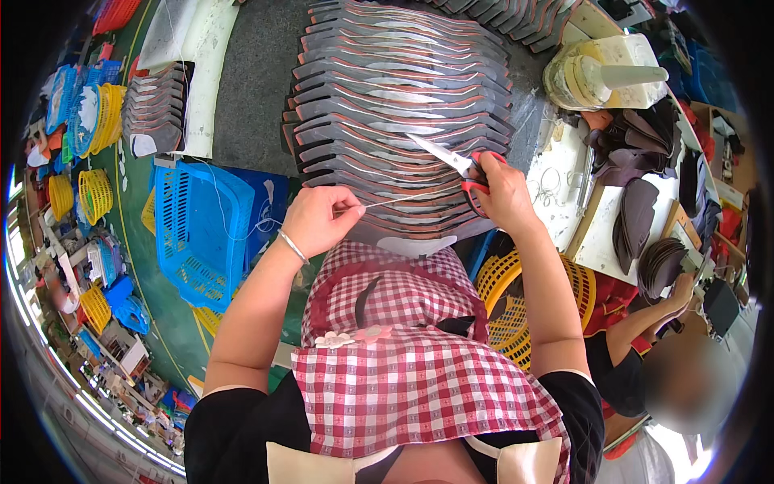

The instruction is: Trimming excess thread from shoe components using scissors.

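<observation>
1. Left hand [322, 219]: pinches a pale thread [411, 196] between thumb and fingertips, in front of the near end of the row of pieces. A bangle [293, 248] encircles the wrist.
2. Right hand [501, 190]: grips scissors [442, 155] by their red handles, at the right edge of the row. The blades point forward and to the left, over the pieces. I cannot tell whether they are fully together.
3. Thread: runs fairly straight from the left fingertips toward the scissor handles. From here I cannot tell how its right end is secured. Loose strands curl to the left of the left hand, near a blue basket [197, 234].
4. Grey pieces [403, 105]: overlap in a long row on the dark bench top [254, 89], directly before the person, with orange-red and white edges showing.
5. Right side: a tub [568, 77] with a pale-handled tool stands beyond the right hand; dark shaped pieces [637, 222] lie in stacks nearer the co-worker.
6. Yellow basket [536, 306]: sits below the bench, partly behind the right forearm.
</observation>
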The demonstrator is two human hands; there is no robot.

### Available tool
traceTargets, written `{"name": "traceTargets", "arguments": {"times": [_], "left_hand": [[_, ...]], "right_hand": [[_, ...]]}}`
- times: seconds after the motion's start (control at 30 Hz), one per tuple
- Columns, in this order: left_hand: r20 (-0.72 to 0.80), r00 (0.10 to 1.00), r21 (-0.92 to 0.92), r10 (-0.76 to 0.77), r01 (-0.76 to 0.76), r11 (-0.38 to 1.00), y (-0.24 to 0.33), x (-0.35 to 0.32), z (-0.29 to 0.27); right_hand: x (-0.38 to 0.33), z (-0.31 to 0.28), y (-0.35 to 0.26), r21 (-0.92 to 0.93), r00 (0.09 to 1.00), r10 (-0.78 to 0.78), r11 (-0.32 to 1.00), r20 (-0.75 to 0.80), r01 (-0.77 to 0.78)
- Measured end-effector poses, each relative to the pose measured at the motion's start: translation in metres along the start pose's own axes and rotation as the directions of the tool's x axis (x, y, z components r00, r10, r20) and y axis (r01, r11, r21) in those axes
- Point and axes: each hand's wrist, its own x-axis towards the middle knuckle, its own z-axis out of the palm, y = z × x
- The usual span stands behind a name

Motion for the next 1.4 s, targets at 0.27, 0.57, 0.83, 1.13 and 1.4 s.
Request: {"name": "traceTargets", "arguments": {"times": [0.27,0.57,0.83,1.13,1.4], "left_hand": [[-0.224,0.965,0.349,0.136,-0.051,0.936,0.012,0.019,-0.025],[-0.145,0.989,0.372,0.023,0.033,0.928,-0.005,0.026,-0.045],[-0.131,0.991,0.165,0.018,0.004,0.986,-0.013,0.022,-0.042],[-0.077,0.969,-0.345,0.236,-0.248,0.905,0.032,-0.014,0.04],[-0.016,0.989,-0.128,0.145,-0.146,0.981,0.015,-0.009,0.037]], "right_hand": [[0.009,0.0,0.002,-0.175,0.993,-0.112,0.977,0.038,0.117],[0.025,-0.016,-0.078,-0.276,0.977,-0.214,0.938,0.021,0.211],[0.041,0.009,-0.091,-0.484,0.95,-0.297,0.82,0.097,0.306],[0.007,0.012,-0.082,0.805,0.909,0.179,0.422,0.376,-0.416],[-0.029,0.0,-0.021,0.031,0.998,-0.003,1.0,-0.065,0.005]]}}
